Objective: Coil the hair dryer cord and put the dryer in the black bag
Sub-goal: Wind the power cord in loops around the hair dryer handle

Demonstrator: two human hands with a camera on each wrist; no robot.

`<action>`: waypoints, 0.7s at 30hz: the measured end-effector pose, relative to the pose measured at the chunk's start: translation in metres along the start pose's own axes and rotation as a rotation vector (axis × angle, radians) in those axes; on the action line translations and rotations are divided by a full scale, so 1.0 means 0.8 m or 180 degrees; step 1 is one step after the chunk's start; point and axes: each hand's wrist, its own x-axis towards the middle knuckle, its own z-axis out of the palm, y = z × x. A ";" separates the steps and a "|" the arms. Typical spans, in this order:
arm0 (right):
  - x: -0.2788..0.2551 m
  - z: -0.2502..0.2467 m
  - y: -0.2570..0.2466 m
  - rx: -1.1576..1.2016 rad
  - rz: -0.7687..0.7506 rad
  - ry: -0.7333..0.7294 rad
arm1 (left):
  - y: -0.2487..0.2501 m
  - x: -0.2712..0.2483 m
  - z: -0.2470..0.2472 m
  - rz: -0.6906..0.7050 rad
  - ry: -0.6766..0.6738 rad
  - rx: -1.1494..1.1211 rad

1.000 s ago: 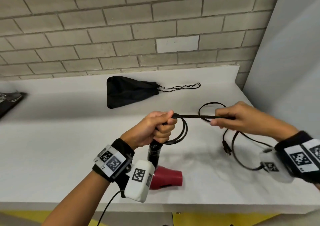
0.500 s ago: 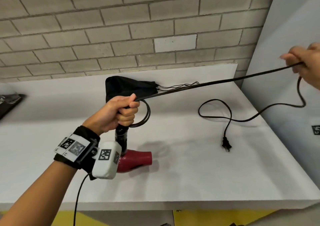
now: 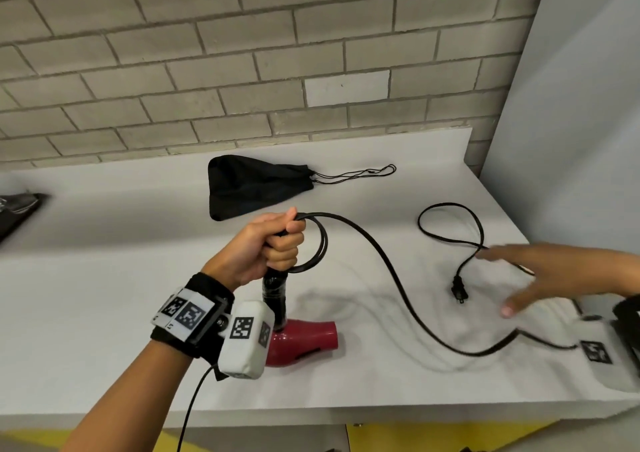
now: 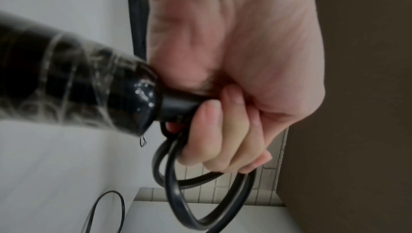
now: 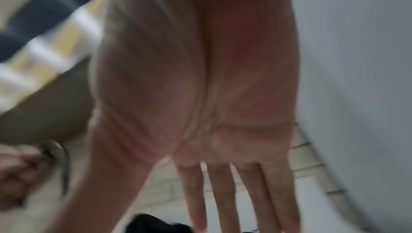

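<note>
Your left hand (image 3: 273, 247) is clenched round the top of the dryer (image 3: 301, 342) handle plus a couple of cord (image 3: 391, 271) loops, which hang just below those fingers (image 4: 225, 141). The dryer's red body rests on the bench (image 3: 104, 313), straight under the fist, nozzle pointing toward your right. Your right hand (image 3: 554, 278) is released, fingers (image 5: 223, 192) straight and spread, holding nothing, hovering over the loose cord w/ no clear contact.

From the left fist the cord runs out slack across the bench and passes under the right hand. The plug (image 3: 459, 290) lies just left of the right fingertips; one stray loop sits beyond them. The black bag (image 3: 252, 188) lies flat past the left knuckles, mouth cinched, drawstrings trailing right.

Risks, IMO: grab too far along and the next loop comes out oversized. Pull fast and the plug could whip or snag that stray loop into a knot. Loosen the left grip and the held loops spill. The bag also needs opening first.
</note>
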 end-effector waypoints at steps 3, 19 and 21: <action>0.006 0.014 -0.088 0.0696 -0.0917 0.0411 | -0.002 0.009 0.007 0.0045 -0.0073 -0.0078; 0.007 0.121 -0.104 0.0232 -0.1371 0.1931 | -0.003 0.013 0.001 0.0416 0.0161 -0.0411; 0.009 0.122 -0.115 -0.0546 -0.1384 0.2196 | -0.010 0.019 0.008 0.0382 0.0054 -0.0493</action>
